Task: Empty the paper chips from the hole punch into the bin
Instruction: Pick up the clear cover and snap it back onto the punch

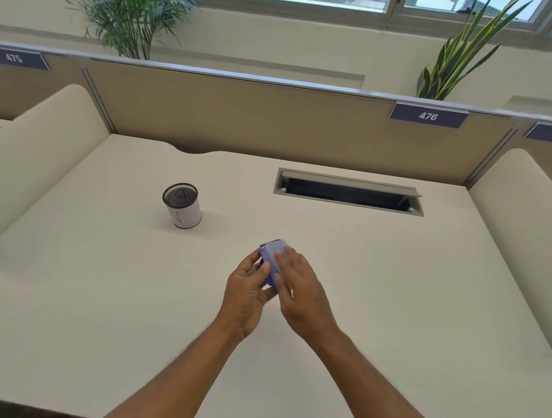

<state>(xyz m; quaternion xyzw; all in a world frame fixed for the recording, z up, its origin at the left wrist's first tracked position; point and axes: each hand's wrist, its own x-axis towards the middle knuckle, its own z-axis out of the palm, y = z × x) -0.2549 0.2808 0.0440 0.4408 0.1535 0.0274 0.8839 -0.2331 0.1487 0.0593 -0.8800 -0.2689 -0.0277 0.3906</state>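
- Spreading across most of the view, the pale desk (376, 278) is bare apart from the bin (182, 205), a small mesh-topped cup well left of the hands.
- The left hand (248, 290) cradles the purple hole punch (272, 259) above the desk, fingers curled around it.
- The right hand (299, 283) lies over its clear chip cover, fingers loosely bent and pressing.
- Judged best: carry the punch over the bin before prying the cover, keeping it level so chips don't scatter.
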